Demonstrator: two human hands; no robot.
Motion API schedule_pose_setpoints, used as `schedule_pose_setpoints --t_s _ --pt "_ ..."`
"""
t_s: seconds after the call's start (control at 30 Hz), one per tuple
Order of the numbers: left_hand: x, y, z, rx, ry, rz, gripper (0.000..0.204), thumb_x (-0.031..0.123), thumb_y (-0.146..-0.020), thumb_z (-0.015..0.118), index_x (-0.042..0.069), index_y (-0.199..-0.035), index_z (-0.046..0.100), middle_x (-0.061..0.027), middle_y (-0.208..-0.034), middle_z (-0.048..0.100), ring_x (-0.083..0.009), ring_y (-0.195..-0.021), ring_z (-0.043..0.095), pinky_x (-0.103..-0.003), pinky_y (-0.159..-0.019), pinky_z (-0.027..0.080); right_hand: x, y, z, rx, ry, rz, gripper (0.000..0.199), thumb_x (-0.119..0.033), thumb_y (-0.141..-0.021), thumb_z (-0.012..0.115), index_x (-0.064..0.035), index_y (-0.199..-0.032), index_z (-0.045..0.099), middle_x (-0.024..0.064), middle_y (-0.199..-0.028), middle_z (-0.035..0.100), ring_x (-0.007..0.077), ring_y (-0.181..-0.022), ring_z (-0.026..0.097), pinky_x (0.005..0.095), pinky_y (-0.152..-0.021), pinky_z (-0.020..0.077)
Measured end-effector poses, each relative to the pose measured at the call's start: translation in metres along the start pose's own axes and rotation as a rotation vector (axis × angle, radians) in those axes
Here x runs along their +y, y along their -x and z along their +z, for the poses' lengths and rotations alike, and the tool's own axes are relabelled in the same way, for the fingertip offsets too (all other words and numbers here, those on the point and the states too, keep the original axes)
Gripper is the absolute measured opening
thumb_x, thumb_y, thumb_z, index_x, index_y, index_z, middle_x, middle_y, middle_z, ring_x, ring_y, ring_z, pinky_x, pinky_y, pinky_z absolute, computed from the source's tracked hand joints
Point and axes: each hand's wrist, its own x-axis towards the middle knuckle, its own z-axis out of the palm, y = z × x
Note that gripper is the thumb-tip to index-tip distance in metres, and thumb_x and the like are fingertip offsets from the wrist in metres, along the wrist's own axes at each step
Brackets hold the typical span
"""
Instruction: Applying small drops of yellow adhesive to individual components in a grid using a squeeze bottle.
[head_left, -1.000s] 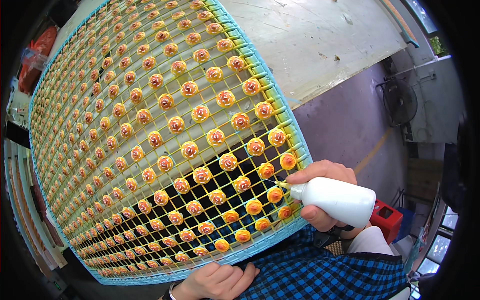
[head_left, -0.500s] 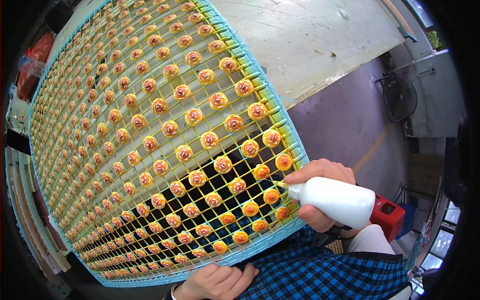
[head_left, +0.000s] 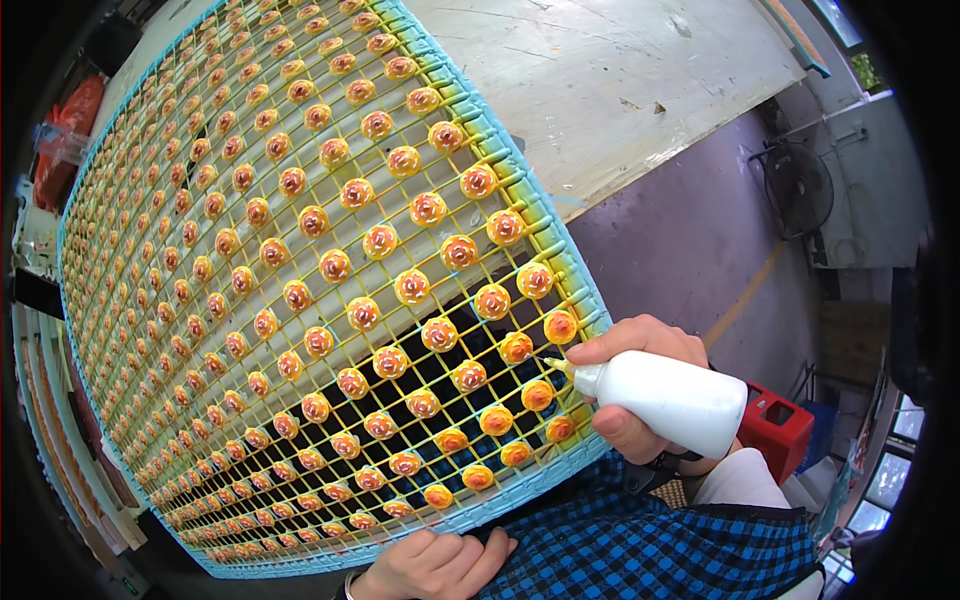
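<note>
A large grid panel with a pale blue woven rim and yellow-green lattice stands tilted before me. Rows of small orange-and-yellow rosettes sit on the lattice; most carry white strokes, while several in the lower right corner are plain orange. My right hand is closed around a white squeeze bottle. Its narrow yellowish nozzle points left, close to the plain rosettes near the right rim. At the panel's lower rim, my left hand is curled, knuckles up; whatever its fingers hold is hidden.
A worn whitish table lies behind the panel. To the right are a black fan, a red plastic object and a grey floor with a yellow line. An orange bag is at the far left. A blue-black checked apron covers my lap.
The panel's upper part has shifted slightly left and down in view. The bottle in my right hand has moved a tiny bit left. My left hand stays in place.
</note>
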Motion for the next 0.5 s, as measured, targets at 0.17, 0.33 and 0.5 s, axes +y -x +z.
schedule_pose_setpoints --t_s 0.17,0.33,0.5 --pt "0.0005 -0.0003 -0.0005 -0.007 -0.012 0.001 0.009 0.015 -0.079 0.065 0.006 -0.079 0.064 0.0017 -0.053 0.035 -0.0103 -0.046 0.032 -0.023 -0.043 0.026 0.0024 -0.0001 0.0002 0.009 -0.011 -0.017 0.035 -0.032 -0.075 0.069 0.0003 -0.084 0.061 0.0095 -0.072 0.061 0.0198 -0.055 0.061 0.0261 -0.049 0.0487" --pt "0.0015 -0.0015 -0.0016 -0.014 -0.017 -0.004 0.009 0.015 -0.079 0.064 0.006 -0.080 0.064 0.0016 -0.054 0.035 -0.0106 -0.046 0.032 -0.024 -0.043 0.026 0.0025 -0.0013 -0.0041 -0.027 0.028 -0.055 0.036 -0.033 -0.074 0.069 0.0004 -0.084 0.061 0.0089 -0.072 0.060 0.0192 -0.055 0.061 0.0261 -0.049 0.0487" --pt "0.0021 -0.0009 -0.0013 -0.026 -0.015 -0.006 0.009 0.015 -0.079 0.064 0.006 -0.081 0.064 0.0017 -0.054 0.035 -0.0110 -0.047 0.033 -0.024 -0.044 0.027 0.0028 -0.0011 -0.0041 -0.013 -0.013 -0.042 0.035 -0.032 -0.074 0.069 0.0001 -0.084 0.061 0.0086 -0.072 0.060 0.0192 -0.054 0.061 0.0260 -0.049 0.0484"
